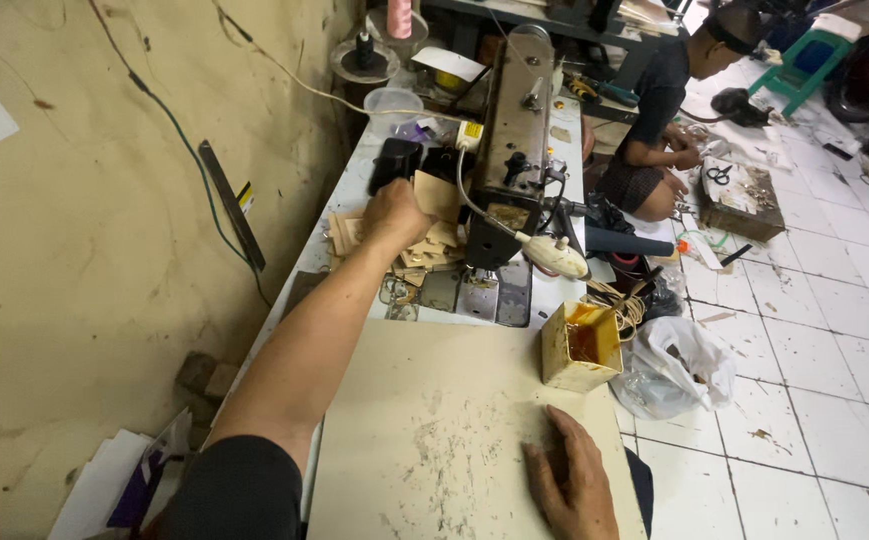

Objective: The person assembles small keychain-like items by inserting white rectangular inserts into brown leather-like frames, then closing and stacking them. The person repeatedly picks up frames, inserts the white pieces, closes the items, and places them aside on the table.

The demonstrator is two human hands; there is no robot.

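Observation:
My left hand [392, 212] reaches far forward and is closed on a tan leather piece [438, 194] beside the sewing machine [510, 140]. Below it lies a heap of tan cut pieces [424, 252] on the machine table [354, 190]. My right hand [576, 482] rests flat, fingers spread, on a stained beige board [434, 400] near me. A yellow open tin [580, 346] with brown glue stands at the board's far right corner, just ahead of my right hand.
A beige wall [104, 250] with cables runs along the left. A person [666, 110] sits on the white tiled floor [814, 330] at the back right by a low box with scissors. A white plastic bag [676, 372] lies beside the table. Thread cones [398, 18] stand behind the machine.

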